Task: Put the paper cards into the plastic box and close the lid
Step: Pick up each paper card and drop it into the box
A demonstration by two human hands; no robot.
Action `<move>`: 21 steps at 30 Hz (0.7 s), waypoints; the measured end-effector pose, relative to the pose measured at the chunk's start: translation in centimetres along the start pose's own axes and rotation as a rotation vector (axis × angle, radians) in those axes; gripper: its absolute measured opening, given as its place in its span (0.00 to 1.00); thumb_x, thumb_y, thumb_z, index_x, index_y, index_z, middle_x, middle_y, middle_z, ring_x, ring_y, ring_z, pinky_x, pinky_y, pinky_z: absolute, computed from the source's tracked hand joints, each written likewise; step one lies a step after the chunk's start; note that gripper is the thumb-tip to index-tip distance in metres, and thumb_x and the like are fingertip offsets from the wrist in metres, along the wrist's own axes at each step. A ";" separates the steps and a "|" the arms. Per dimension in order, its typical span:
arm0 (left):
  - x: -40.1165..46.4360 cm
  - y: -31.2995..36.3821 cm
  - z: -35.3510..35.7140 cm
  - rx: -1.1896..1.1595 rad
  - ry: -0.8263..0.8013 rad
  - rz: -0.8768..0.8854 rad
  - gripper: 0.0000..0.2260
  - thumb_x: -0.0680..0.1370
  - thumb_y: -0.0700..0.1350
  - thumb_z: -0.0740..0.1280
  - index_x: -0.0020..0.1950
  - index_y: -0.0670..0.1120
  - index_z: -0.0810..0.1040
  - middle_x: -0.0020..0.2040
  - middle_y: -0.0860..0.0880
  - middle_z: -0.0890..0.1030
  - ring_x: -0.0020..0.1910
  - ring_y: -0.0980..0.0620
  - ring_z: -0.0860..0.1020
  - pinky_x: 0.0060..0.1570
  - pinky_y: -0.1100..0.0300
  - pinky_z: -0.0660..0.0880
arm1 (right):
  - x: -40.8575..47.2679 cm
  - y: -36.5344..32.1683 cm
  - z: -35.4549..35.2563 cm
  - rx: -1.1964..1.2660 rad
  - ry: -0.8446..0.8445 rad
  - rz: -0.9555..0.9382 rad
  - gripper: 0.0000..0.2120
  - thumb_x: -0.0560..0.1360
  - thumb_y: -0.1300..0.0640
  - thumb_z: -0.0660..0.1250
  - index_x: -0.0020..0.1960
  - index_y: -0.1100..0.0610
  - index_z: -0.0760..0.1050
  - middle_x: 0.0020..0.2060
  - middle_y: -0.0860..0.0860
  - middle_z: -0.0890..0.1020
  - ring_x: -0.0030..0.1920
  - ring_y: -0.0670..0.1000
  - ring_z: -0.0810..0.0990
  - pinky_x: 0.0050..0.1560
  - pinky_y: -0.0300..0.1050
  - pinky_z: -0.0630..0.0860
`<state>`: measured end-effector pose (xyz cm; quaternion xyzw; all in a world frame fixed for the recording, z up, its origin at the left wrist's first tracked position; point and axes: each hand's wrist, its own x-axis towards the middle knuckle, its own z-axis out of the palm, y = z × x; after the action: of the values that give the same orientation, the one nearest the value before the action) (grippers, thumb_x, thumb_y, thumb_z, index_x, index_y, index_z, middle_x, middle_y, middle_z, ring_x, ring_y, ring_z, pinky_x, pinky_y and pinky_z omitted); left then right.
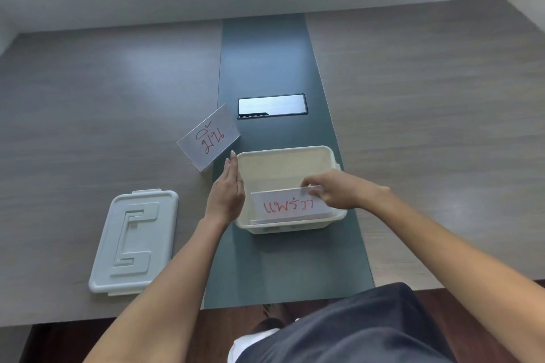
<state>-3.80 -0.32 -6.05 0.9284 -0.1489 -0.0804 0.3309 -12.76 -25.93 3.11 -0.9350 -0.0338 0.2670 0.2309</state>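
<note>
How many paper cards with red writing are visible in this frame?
2. One card stands inside the plastic box, pinched at its top edge by the right hand. The other card lies on the table beyond the left hand. None seem hidden.

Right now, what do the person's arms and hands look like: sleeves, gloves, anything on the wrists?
Both forearms are bare to the bottom of the picture; no sleeve shows. The left hand and the right hand wear no gloves, and I see no watch, ring or band on either. Fingernails look short and unpainted where visible. The only clothing in view is a dark garment at the lower edge.
</note>
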 end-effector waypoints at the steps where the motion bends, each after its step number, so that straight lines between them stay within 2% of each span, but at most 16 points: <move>1: 0.0 0.0 0.0 0.003 0.001 0.002 0.24 0.84 0.44 0.47 0.81 0.47 0.49 0.81 0.53 0.53 0.79 0.54 0.52 0.76 0.53 0.55 | 0.1 0.0 0.5 0.001 -0.018 0.000 0.14 0.83 0.54 0.59 0.66 0.48 0.75 0.60 0.52 0.81 0.58 0.56 0.79 0.57 0.49 0.76; 6: 0.1 -0.3 0.1 0.025 0.010 0.006 0.24 0.84 0.44 0.48 0.81 0.47 0.49 0.81 0.52 0.53 0.79 0.53 0.52 0.77 0.54 0.55 | 0.1 0.1 1.7 0.037 -0.100 -0.001 0.14 0.82 0.51 0.60 0.66 0.48 0.76 0.62 0.51 0.81 0.61 0.52 0.79 0.61 0.46 0.74; 10: 0.0 -0.3 0.2 0.028 0.020 0.003 0.25 0.84 0.43 0.48 0.81 0.47 0.49 0.81 0.53 0.53 0.79 0.53 0.52 0.76 0.55 0.55 | 0.2 -0.2 1.1 0.076 -0.165 -0.023 0.15 0.81 0.46 0.62 0.63 0.49 0.79 0.58 0.46 0.83 0.57 0.47 0.80 0.60 0.42 0.74; 12: 0.0 -0.3 0.1 0.025 0.019 -0.002 0.25 0.83 0.42 0.48 0.81 0.47 0.49 0.81 0.53 0.53 0.79 0.53 0.53 0.76 0.54 0.56 | 0.5 -0.4 0.3 0.106 -0.129 -0.039 0.15 0.81 0.47 0.62 0.63 0.50 0.80 0.57 0.46 0.83 0.56 0.46 0.80 0.60 0.42 0.74; 16: -0.1 -0.4 -0.1 0.034 0.024 -0.012 0.25 0.83 0.42 0.49 0.81 0.47 0.49 0.81 0.52 0.54 0.79 0.52 0.53 0.76 0.52 0.58 | 2.0 -0.9 -1.9 0.179 -0.019 -0.059 0.13 0.81 0.50 0.62 0.61 0.52 0.80 0.52 0.46 0.85 0.53 0.46 0.82 0.54 0.41 0.77; 19: -0.4 -0.3 -0.2 0.036 0.034 -0.026 0.25 0.83 0.41 0.49 0.81 0.46 0.50 0.81 0.51 0.54 0.79 0.51 0.54 0.76 0.51 0.59 | 3.9 -0.8 -3.1 0.217 0.087 -0.108 0.11 0.81 0.54 0.64 0.60 0.52 0.81 0.52 0.47 0.85 0.52 0.46 0.83 0.51 0.39 0.77; 21: -0.7 -0.4 -0.3 0.032 0.045 -0.036 0.25 0.83 0.42 0.49 0.81 0.46 0.51 0.81 0.51 0.55 0.79 0.50 0.55 0.76 0.51 0.59 | 5.7 -1.1 -3.8 0.160 0.181 -0.155 0.11 0.81 0.57 0.64 0.59 0.55 0.82 0.52 0.49 0.85 0.51 0.47 0.83 0.54 0.41 0.78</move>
<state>-4.26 0.39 -6.04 0.9376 -0.1260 -0.0632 0.3178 -5.85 -25.43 3.68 -0.9284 -0.0636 0.1650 0.3267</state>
